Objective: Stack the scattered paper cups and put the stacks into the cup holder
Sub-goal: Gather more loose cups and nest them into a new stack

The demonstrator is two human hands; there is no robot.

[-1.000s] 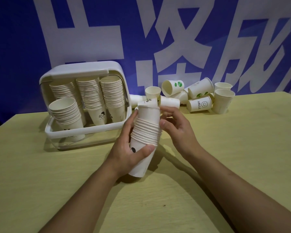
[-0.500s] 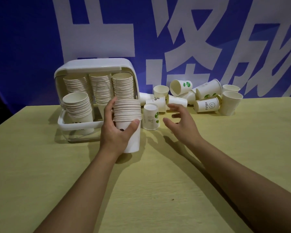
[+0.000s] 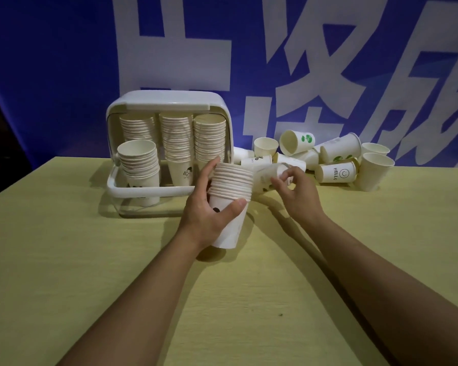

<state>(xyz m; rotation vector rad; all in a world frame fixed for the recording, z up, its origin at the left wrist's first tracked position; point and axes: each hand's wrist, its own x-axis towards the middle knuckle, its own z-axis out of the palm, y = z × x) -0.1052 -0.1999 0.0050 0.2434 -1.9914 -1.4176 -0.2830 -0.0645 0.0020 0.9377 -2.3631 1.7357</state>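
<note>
Left hand (image 3: pixel 209 215) at frame centre grips a tall stack of nested paper cups (image 3: pixel 230 199), thumb across the front of the bottom cup, fingers curled round the back. Stack is upright with mouth up, base touching or just above the yellow table (image 3: pixel 64 260), likely held low and steady so it can take another cup.

Right hand (image 3: pixel 296 191), just right of the stack, pinches a single paper cup (image 3: pixel 271 175) with curled fingertips. The cup is tipped on its side, just beside the stack's top rims; it is blurred, so the exact grip is unclear. Judgement: it is being carried over to drop into the stack.

White cup holder (image 3: pixel 167 104) sits in the upper left of centre, behind and left of the left hand, open side facing the camera. Three tall stacks stand in the back row and a shorter stack (image 3: pixel 139 167) at front left. The front right slot looks free, probably where the held stack goes.

Loose cups lie in a pile (image 3: pixel 328 157) at upper right, behind the right hand. Some are on their sides, some upright, one printed HELLO (image 3: pixel 336 173) with a smiley. Several still need stacking, so the task is partway through.

Blue banner (image 3: pixel 64 62) with big white characters fills the background.
</note>
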